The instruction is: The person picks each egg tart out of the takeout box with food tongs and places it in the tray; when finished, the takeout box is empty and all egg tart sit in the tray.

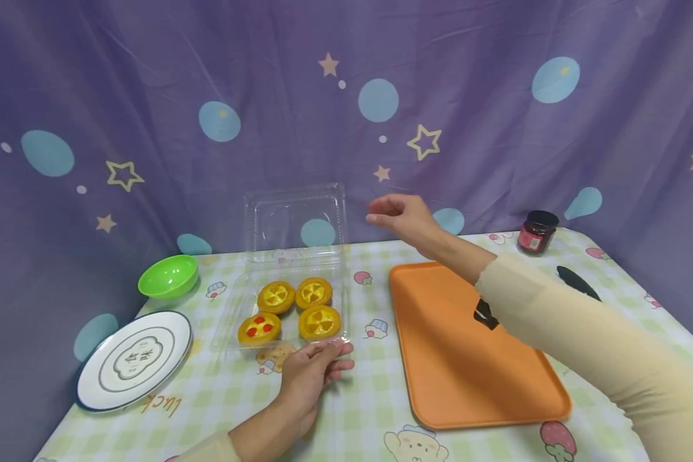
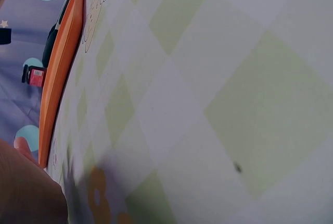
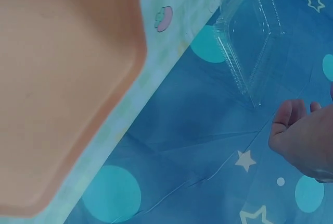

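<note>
A clear plastic clamshell box (image 1: 222, 333) lies with its lid (image 1: 294, 224) raised at the back. Several round yellow tarts (image 1: 319, 321) sit inside, one topped with red pieces. My left hand (image 1: 312, 372) is at the box's front right corner, its relaxed fingertips right at the rim; the left wrist view shows only part of this hand (image 2: 31, 187). Raised to the right of the lid, my right hand (image 1: 407, 221) holds nothing, and its fingers are loosely bent. The right wrist view has that hand (image 3: 307, 140) apart from the lid (image 3: 250, 36).
An orange tray (image 1: 450, 359) lies under my right forearm, with a black object (image 1: 485, 314) partly hidden by the sleeve. A dark-lidded jar (image 1: 537, 232) and a black handle-like item (image 1: 577, 282) are at right. Left are a green bowl (image 1: 169, 277) and a white plate (image 1: 167, 333).
</note>
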`<state>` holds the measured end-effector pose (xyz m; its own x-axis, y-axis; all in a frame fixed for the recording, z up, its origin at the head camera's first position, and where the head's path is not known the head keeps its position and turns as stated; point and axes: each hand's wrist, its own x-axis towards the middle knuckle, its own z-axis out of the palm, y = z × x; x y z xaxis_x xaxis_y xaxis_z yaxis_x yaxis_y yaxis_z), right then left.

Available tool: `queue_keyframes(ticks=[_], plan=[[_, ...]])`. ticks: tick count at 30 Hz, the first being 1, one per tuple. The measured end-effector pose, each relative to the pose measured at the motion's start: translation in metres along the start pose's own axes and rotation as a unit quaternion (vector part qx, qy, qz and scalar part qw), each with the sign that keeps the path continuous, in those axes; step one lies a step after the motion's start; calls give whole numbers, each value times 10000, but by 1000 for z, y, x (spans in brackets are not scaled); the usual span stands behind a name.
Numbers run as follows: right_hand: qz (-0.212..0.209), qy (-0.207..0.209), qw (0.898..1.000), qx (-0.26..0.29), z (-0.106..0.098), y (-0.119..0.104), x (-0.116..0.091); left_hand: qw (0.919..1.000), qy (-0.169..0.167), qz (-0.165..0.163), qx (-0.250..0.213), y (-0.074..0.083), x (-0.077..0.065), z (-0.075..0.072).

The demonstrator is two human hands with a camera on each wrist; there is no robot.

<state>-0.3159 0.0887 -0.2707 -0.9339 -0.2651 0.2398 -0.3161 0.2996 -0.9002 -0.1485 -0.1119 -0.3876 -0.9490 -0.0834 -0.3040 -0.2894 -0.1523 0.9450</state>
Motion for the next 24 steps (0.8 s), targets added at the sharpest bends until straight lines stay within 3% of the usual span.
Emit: queue_keyframes(ticks=[16,24], plan=[[-174,-345,9969,-690,-45,26,-54,10000,4,14,81,1,-1,1],[-143,-78,9937,-1110,-73,44,-80,9999,64,-1,89,0,-1,1]])
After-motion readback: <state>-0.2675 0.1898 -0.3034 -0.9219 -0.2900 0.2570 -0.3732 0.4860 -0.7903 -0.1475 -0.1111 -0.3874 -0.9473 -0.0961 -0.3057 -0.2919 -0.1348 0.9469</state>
